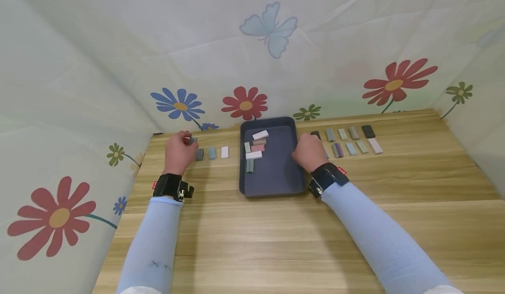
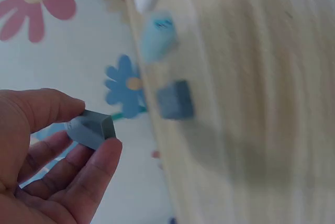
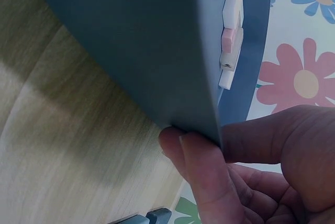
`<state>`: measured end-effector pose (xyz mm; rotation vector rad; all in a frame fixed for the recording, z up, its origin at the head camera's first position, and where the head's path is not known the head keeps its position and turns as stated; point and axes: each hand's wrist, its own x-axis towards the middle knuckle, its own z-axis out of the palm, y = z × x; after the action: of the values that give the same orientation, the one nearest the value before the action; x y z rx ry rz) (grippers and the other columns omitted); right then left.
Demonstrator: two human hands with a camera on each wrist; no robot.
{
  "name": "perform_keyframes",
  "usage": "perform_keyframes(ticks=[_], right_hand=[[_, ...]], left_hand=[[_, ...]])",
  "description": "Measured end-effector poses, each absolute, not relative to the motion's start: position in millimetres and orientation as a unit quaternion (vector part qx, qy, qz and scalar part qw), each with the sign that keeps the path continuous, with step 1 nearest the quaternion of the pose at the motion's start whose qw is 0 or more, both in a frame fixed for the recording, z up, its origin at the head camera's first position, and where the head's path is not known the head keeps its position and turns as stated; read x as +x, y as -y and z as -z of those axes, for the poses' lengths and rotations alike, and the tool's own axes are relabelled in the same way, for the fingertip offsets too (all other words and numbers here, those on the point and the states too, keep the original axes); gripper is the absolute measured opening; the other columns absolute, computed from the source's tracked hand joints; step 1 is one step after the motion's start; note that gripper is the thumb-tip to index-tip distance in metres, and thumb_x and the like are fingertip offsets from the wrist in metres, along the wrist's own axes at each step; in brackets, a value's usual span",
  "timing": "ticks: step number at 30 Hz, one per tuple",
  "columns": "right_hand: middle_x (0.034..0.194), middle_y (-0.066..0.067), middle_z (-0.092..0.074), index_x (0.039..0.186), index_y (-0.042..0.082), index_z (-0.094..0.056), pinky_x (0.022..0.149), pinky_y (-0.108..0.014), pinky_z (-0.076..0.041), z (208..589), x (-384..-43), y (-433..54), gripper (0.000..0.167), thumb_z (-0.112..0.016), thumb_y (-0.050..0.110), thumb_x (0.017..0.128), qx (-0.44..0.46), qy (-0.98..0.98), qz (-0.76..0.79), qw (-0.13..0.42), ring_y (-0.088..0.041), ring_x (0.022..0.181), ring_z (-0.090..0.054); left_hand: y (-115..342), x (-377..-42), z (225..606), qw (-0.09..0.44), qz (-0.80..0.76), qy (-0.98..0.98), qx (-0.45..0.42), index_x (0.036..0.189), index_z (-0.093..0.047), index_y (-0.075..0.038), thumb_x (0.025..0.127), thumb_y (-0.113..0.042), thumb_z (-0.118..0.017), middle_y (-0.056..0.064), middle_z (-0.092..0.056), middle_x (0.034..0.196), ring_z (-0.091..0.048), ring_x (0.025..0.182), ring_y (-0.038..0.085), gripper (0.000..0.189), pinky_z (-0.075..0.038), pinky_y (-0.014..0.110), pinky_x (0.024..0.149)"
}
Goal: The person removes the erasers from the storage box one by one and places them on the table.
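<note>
My left hand pinches a small grey-blue eraser-like block between thumb and fingertips, held up off the table in the left wrist view. Beside that hand lie a dark grey block, a light blue one and a white one. My right hand grips the right wall of a dark blue tray; thumb and fingers sit on opposite sides of the wall. Along the tray's left side are several small blocks, among them a pink one and a white one.
Right of the tray, two rows of small blocks lie on the wooden table, including a black one, a purple one and a white one. A flower-printed curtain stands behind the table.
</note>
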<state>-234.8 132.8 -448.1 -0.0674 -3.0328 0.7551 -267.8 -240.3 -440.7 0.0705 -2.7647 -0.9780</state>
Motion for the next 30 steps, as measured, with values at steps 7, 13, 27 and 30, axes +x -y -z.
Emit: perform_keyframes(ticks=[7,13,27,30], right_hand=[[0.072,-0.015,-0.064,0.069,0.002,-0.062,0.053,-0.036,-0.045,449.7,-235.4,-131.9,0.012,-0.066,0.013,0.072,-0.021,0.972,-0.234,0.011,-0.031,0.069,-0.059],[0.070,-0.015,-0.063,0.067,0.002,-0.062,0.054,-0.037,-0.045,448.0,-235.2,-132.2,0.014,-0.067,0.014,0.073,-0.021,0.972,-0.233,0.008,-0.031,0.069,-0.059],[0.072,-0.016,-0.064,0.068,0.001,-0.063,0.055,-0.038,-0.045,447.5,-236.2,-131.8,0.013,-0.066,0.013,0.072,-0.022,0.973,-0.230,0.011,-0.032,0.072,-0.059],[0.072,-0.016,-0.065,0.068,0.001,-0.063,0.056,-0.038,-0.046,447.7,-236.4,-132.1,0.013,-0.066,0.013,0.072,-0.023,0.973,-0.230,0.010,-0.033,0.072,-0.059]], left_hand=[[264.3,-274.2,465.2,0.094,0.303,0.943,0.095,0.113,-0.063,-0.001,0.081,-0.017,-0.065,0.017,-0.065,0.101,-0.061,0.090,0.030,0.036,-0.049,0.042,0.074],[271.9,-276.9,474.3,0.093,0.283,0.947,0.121,0.111,-0.064,0.001,0.080,-0.019,-0.066,0.019,-0.067,0.100,-0.062,0.087,0.032,0.037,-0.049,0.042,0.074],[269.8,-277.7,470.5,0.082,0.268,0.951,0.131,0.109,-0.066,0.001,0.082,-0.020,-0.064,0.020,-0.066,0.107,-0.060,0.092,0.033,0.034,-0.049,0.045,0.080],[269.0,-276.7,470.3,0.079,0.268,0.952,0.127,0.110,-0.065,0.002,0.083,-0.020,-0.063,0.021,-0.066,0.107,-0.060,0.091,0.034,0.035,-0.049,0.045,0.079]])
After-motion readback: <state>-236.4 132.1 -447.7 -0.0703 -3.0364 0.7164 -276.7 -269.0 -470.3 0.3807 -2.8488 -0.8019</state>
